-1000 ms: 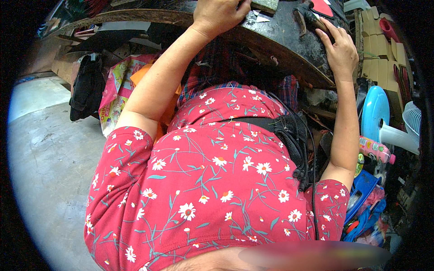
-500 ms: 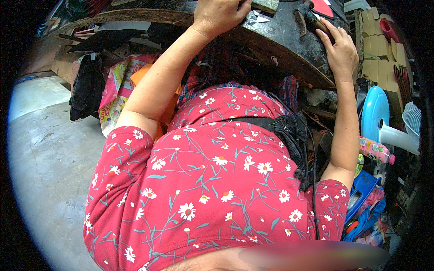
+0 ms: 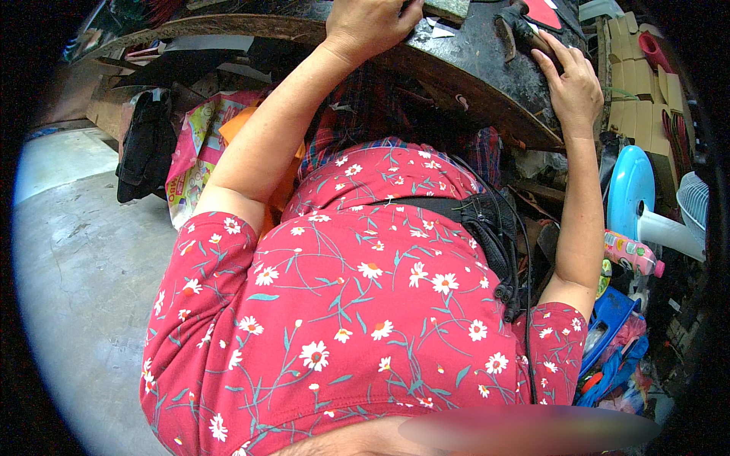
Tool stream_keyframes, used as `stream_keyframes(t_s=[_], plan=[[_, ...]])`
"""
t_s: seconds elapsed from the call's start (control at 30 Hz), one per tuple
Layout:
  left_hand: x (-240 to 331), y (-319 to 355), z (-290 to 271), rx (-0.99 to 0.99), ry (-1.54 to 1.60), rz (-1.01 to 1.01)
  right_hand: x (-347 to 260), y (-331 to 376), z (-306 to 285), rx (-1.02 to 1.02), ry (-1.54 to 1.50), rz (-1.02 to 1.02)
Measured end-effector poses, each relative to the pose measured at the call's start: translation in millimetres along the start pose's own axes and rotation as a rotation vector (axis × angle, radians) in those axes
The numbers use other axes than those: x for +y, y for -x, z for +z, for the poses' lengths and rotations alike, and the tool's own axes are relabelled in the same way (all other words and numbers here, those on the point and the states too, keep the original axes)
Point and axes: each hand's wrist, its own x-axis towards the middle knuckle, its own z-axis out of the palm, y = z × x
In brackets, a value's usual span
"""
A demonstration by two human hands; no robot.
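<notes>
At the top edge of the head view, my left hand [image 3: 371,29] is closed with its fingers curled over the dark worktable [image 3: 464,64]. The frame cuts off its fingertips, so what they hold is hidden. A thick grey slab [image 3: 447,9] lies just right of it, with small white scraps [image 3: 439,30] in front. Farther right, my right hand [image 3: 572,85] rests on the table, its thumb and fingers loosely about the handle of a dark-headed hammer [image 3: 508,36]. A flat red piece [image 3: 541,14] lies beyond the hammer.
The table's curved wooden edge [image 3: 304,29] runs close before me. Stacked tan pieces [image 3: 635,76], a blue-and-white fan [image 3: 630,182] and a pink bottle [image 3: 630,252] crowd the right. A colourful bag [image 3: 190,163] and black cloth [image 3: 144,144] hang at the left, above grey floor [image 3: 91,304].
</notes>
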Motion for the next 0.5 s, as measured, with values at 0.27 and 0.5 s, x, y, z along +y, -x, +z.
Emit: stream_keyframes(t_s=[0.27, 0.5], plan=[[-0.1, 0.3, 0.1, -0.006, -0.004, -0.009, 0.6, -0.7, 0.2, 0.018, -0.003, -0.021], [-0.3, -0.3, 0.5, 0.004, -0.002, 0.0, 1.6, -0.2, 0.9, -0.006, 0.004, 0.001]])
